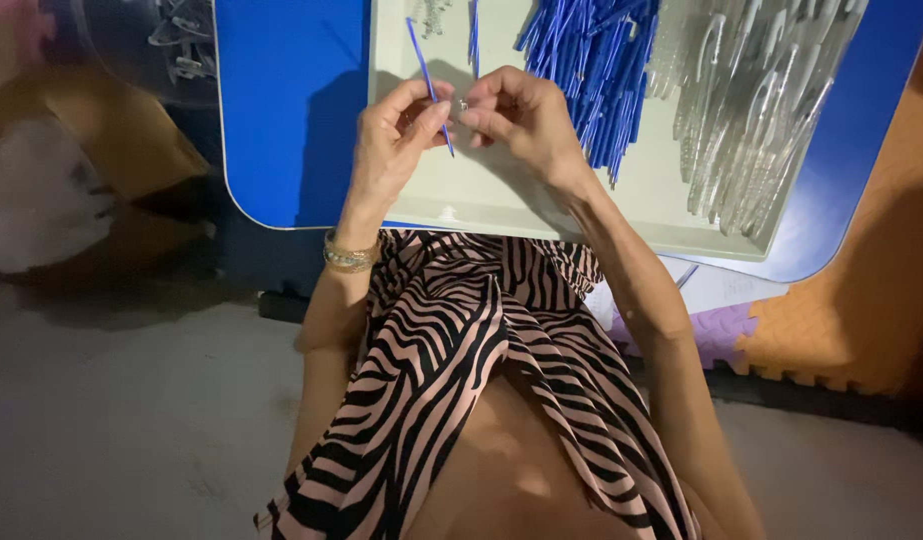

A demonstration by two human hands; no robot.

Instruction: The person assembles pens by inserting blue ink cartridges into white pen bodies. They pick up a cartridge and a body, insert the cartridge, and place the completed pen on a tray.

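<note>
Blue refill point(428, 82) — between both hands point(461, 125)

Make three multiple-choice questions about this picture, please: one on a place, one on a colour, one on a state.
1. Where does the pile of blue refill tubes lie?
A. on the pale tray
B. on the floor
C. in a cardboard box

2. What colour is the table under the tray?
A. red
B. blue
C. white

3. What is the state of the left hand?
A. flat on the tray
B. hanging empty
C. pinching a thin blue tube

Answers:
1 A, the pile rests on the tray beside the clear pen barrels.
2 B, blue surface shows all around the tray.
3 C, its fingers grip the tube, close to the right hand, which pinches a small part.
</note>
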